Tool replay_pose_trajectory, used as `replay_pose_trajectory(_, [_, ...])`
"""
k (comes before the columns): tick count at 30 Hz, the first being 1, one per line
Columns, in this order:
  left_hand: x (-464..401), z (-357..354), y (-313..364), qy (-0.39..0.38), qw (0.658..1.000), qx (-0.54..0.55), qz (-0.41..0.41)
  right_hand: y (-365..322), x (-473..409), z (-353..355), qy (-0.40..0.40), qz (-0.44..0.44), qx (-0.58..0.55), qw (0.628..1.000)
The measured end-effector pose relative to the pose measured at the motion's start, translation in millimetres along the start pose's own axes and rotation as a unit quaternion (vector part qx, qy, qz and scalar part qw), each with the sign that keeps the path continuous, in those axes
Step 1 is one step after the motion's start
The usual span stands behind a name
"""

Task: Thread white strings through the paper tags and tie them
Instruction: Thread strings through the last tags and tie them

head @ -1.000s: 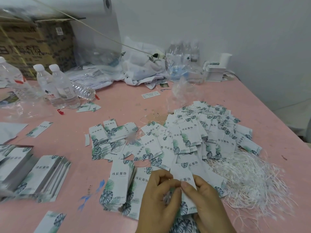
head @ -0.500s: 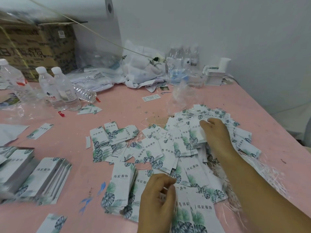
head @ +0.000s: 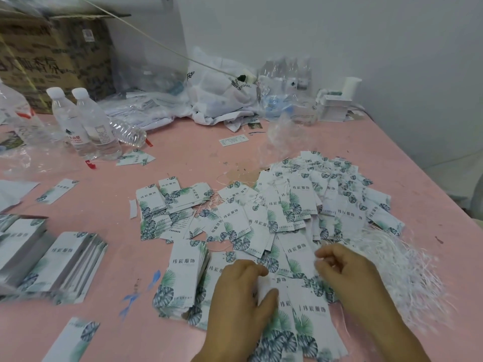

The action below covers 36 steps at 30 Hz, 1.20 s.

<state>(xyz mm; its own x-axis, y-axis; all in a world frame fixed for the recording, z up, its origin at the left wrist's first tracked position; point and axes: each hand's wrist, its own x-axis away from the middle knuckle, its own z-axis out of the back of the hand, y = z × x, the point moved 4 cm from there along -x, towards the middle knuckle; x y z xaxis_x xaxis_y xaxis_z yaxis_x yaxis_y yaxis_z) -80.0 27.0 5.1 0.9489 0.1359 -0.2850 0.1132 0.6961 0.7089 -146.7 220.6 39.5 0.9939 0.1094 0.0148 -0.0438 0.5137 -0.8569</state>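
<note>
Left hand (head: pixel 239 296) grips flat rectangular paper tags (head: pixel 292 307); right hand (head: pixel 347 275) fingers curled, what they hold I cannot tell; tangled thin white strings (head: pixel 397 262) lie beside on the pink tabletop (head: pixel 183 158).

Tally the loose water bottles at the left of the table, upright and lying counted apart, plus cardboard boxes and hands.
Upright water bottles: 3
Water bottle lying on its side: 1
Cardboard box: 1
Hands: 2, left hand gripping paper tags, right hand beside it
Total: 7
</note>
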Motion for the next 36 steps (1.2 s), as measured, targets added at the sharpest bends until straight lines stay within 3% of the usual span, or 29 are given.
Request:
replay_pose_trajectory(2, [1, -5, -2, -0.043, 0.998, -0.043, -0.005, 6, 5, -2, -0.096, -0.025, 0.089, 0.991])
replay_pose_trajectory(5, [2, -11, -2, -0.087, 0.993, -0.085, -0.004, 15, 12, -5, -0.234, -0.025, 0.275, 0.932])
replay_pose_trajectory(7, [1, -10, -2, -0.081, 0.994, -0.077, 0.001, 13, 13, -9, -0.260, 0.002, 0.328, 0.908])
replay_pose_trajectory(12, [0, -9, -4, -0.100, 0.991, -0.087, -0.021, 8, 14, -22, -0.268, 0.034, 0.332, 0.904])
replay_pose_trajectory(20, [-1, -7, -5, -0.064, 0.996, -0.056, -0.001, 12, 15, -39, -0.193, 0.002, 0.130, 0.973])
replay_pose_trajectory(25, [-2, -5, -3, -0.052, 0.998, -0.023, 0.013, 19, 9, -35, -0.139, -0.005, 0.099, 0.985])
replay_pose_trajectory(31, [0, 5, 2, -0.004, 0.997, 0.065, 0.050, 14, 8, -33, -0.095, 0.065, 0.055, 0.992])
replay_pose_trajectory(34, [3, 6, 4, -0.001, 0.966, 0.232, 0.117, 15, 8, -30, -0.121, -0.004, -0.130, 0.984])
replay_pose_trajectory(36, [5, -2, 2, -0.054, 0.903, 0.382, 0.187, 14, 10, -32, -0.150, -0.034, -0.227, 0.962])
